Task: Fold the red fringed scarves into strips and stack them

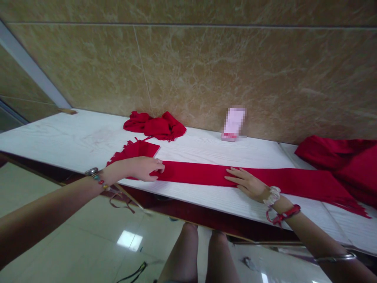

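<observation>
A long red fringed scarf lies stretched in a flat, narrow strip along the white surface. Its right end spreads into loose fringe, and at the left a fringed red part sits at an angle beside the strip. My left hand rests at the strip's left part, its fingers curled down onto the cloth; the fingertips are partly hidden. My right hand lies flat with fingers stretched over the middle of the strip.
The white wooden surface runs along a brown marbled wall. A crumpled red cloth lies at the back, and a larger red pile at the right. A blurred-out pink object leans on the wall. Open compartments show below the front edge.
</observation>
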### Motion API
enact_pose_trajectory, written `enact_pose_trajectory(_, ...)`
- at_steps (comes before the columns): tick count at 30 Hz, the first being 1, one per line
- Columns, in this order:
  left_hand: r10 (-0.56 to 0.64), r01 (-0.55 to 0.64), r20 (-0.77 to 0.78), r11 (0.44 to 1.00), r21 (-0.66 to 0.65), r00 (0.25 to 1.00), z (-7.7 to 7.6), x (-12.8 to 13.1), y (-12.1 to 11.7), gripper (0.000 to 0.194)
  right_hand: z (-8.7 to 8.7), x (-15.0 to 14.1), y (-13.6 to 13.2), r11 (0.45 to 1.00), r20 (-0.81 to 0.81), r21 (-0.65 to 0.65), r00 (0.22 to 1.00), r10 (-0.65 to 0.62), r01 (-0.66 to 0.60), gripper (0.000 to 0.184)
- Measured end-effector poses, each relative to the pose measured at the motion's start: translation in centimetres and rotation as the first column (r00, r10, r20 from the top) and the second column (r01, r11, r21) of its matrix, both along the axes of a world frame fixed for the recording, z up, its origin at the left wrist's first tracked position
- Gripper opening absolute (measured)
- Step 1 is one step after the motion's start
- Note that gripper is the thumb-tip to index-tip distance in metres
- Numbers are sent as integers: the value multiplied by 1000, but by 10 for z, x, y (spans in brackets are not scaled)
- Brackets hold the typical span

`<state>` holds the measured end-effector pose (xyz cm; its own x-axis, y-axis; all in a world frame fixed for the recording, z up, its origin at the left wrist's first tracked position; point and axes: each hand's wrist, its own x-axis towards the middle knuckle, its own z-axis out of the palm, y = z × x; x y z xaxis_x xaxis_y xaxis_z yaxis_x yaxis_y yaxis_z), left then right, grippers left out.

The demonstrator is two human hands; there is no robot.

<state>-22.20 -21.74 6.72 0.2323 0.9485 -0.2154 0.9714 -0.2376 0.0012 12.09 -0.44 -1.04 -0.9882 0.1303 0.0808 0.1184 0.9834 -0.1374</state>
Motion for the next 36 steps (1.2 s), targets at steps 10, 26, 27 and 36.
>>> enact_pose_trajectory(10, -232, 217, 110, 967, 134, 966, -46, 58, 52, 43, 9, 0, -9, 992, -15, -104, 997, -74, 72, 39)
enact_pose_trajectory(26, -262, 247, 106, 959, 139, 959, -62, 44, 56, 46, 6, 11, -12, 836, 59, 318, 870, -489, 448, 44)
enact_pose_trajectory(27, -267, 252, 109, 959, 132, 957, -62, 43, 55, 46, 9, 32, -2, 794, 62, 361, 837, -543, 489, 44)
enact_pose_trajectory(36, -300, 284, 109, 949, 136, 948, -43, 74, 86, 41, 45, 113, 33, 585, -51, 453, 675, -736, 673, 44)
